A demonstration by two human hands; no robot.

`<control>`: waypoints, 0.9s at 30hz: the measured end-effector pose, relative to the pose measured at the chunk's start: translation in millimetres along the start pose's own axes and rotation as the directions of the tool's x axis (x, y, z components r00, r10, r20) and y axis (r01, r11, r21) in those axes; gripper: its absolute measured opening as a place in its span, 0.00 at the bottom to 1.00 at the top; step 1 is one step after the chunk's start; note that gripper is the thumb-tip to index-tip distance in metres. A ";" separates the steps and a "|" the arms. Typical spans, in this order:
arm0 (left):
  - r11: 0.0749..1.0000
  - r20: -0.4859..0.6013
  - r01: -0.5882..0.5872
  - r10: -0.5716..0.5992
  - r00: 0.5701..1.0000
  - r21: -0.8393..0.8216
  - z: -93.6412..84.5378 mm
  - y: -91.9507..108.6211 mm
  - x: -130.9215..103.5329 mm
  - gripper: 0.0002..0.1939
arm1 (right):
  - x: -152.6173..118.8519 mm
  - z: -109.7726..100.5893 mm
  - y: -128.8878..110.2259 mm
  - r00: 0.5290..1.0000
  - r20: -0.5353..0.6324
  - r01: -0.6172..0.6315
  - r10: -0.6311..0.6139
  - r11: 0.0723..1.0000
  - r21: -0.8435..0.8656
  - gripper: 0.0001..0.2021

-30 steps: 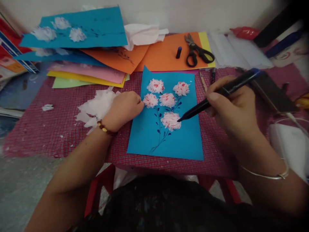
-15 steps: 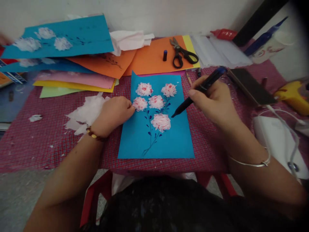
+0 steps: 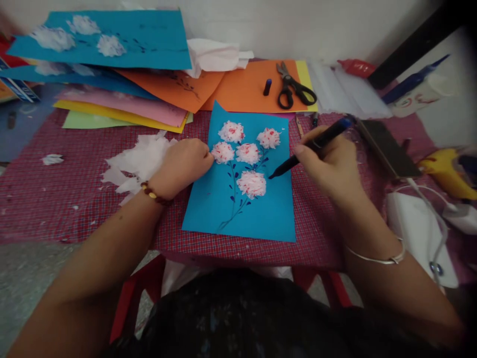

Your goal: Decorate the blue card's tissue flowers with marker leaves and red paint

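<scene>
A marker (image 3: 309, 148) with a dark barrel is pinched in my closed right hand (image 3: 333, 166). Its tip points at the blue sheet (image 3: 268, 219), just right of the lowest paper flower (image 3: 252, 184); whether it touches cannot be made out. Several crumpled white flowers with red flecks are on this sheet, with drawn dark stems and leaves (image 3: 234, 216) among them. My left hand (image 3: 190, 161) rests, fingers curled in, at the sheet's left edge beside a flower (image 3: 222, 152). What lies under those curled fingers is hidden.
White tissue scraps (image 3: 139, 156) lie under and beside my left wrist. Behind are stacked coloured sheets (image 3: 149, 107), an orange sheet (image 3: 238, 84), black scissors (image 3: 292, 87) and a marker cap (image 3: 267, 87). Rightward are a dark phone (image 3: 389, 149), a white power bank (image 3: 419, 233) and cables.
The whole view has shifted and tilted slightly. Both hands keep nearly the same places on the blue sheet, with the marker tip still beside the lowest flower.
</scene>
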State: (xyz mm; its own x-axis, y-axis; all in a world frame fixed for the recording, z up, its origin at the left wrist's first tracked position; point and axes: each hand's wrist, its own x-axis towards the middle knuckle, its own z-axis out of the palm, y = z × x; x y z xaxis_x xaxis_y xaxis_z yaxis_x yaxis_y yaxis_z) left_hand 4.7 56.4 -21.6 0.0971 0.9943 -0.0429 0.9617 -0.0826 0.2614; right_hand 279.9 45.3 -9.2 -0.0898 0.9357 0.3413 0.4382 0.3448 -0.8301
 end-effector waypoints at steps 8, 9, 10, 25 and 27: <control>1.000 0.011 -0.026 0.026 1.000 0.000 -3.1 -1.6 1.5 0.18 | 0.8 0.7 -1.9 0.999 0.043 -0.025 0.024 0.999 0.043 0.09; 1.000 0.015 -0.021 0.021 1.000 0.001 -3.1 -1.7 1.7 0.18 | 0.7 0.7 -2.6 0.999 0.032 -0.027 0.026 0.999 0.037 0.09; 1.000 0.018 -0.016 0.016 1.000 0.000 -3.1 -1.7 1.9 0.18 | 0.4 1.4 -2.9 0.999 0.031 -0.030 0.029 0.999 0.032 0.08; 0.998 0.011 0.008 -0.007 1.000 -0.059 -2.5 -3.7 4.0 0.14 | -8.3 -2.6 -0.1 0.999 -0.029 0.037 -0.032 0.981 0.191 0.05; 0.998 0.031 0.028 -0.026 0.999 -0.065 -2.3 -4.2 4.2 0.12 | -13.0 0.0 -4.8 0.999 0.046 0.018 -0.026 0.984 0.175 0.06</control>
State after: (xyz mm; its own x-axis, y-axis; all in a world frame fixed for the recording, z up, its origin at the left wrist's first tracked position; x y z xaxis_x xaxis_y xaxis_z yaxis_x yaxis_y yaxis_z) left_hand 0.5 61.1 -20.7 0.0803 0.9936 -0.0795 0.9454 -0.0506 0.3221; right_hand 278.9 31.4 -9.7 -0.1423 0.9288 0.3421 0.2735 0.3691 -0.8883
